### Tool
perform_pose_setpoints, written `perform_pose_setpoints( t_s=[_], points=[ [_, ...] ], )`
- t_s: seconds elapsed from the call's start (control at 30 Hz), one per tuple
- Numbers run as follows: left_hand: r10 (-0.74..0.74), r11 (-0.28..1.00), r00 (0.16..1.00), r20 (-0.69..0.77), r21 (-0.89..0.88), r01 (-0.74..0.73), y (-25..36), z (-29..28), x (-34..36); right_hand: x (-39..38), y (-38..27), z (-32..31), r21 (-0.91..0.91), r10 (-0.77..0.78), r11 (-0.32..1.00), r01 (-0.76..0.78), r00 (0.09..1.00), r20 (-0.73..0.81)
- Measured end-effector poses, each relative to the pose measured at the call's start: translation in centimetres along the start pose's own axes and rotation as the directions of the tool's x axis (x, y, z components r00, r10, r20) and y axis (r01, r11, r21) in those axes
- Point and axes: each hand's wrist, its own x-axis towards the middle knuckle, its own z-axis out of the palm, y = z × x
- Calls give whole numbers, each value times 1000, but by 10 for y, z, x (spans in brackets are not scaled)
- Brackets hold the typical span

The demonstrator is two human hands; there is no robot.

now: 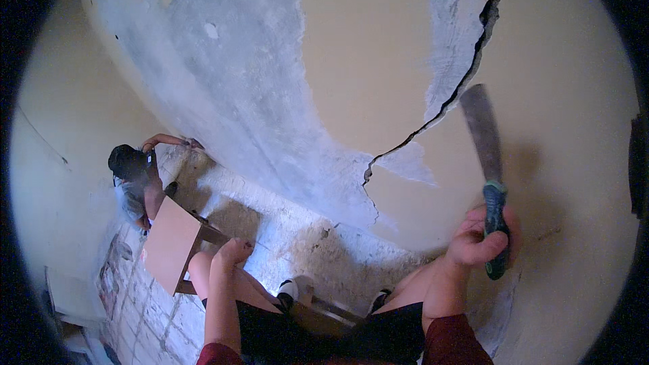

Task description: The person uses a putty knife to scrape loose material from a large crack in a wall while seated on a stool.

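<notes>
grey metal blade [484, 128] up, the scraper [495, 192] stands by the jagged crack [480, 44] in the tan wall [365, 61], patched with chalky grey. it looks light and stiff, the flat blade perhaps springy; the ridged, rubbery handle [495, 220] seems the place to hold, and the right hand [477, 242] is wrapped round it. the left hand [234, 251] is curled near a knee [198, 267]; whether it holds anything, i cannot tell.

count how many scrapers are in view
1: a scraper, held upright in the person's right hand, its blade just right of the dark crack. Another could be hidden; the co-worker's hand is too small to tell.
</notes>
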Motion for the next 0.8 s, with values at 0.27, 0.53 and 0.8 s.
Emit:
perform_pose_setpoints(
  t_s=[0.27, 0.53, 0.8],
  points=[
    [-3, 1000, 995, 100, -13, 4, -13, 12, 17, -4, 8, 6, 223, -161, 958, 181, 981, -105],
    [-15, 999, 998, 68, 48, 12, 24, -22, -11, 14, -7, -18, 258, -39, 966, 31, 999, 29],
    [50, 982, 993, 106, 177, -69, -54, 25, 9, 10, -26, 10, 91, 117, 991, -95, 955, -274]
  ],
)
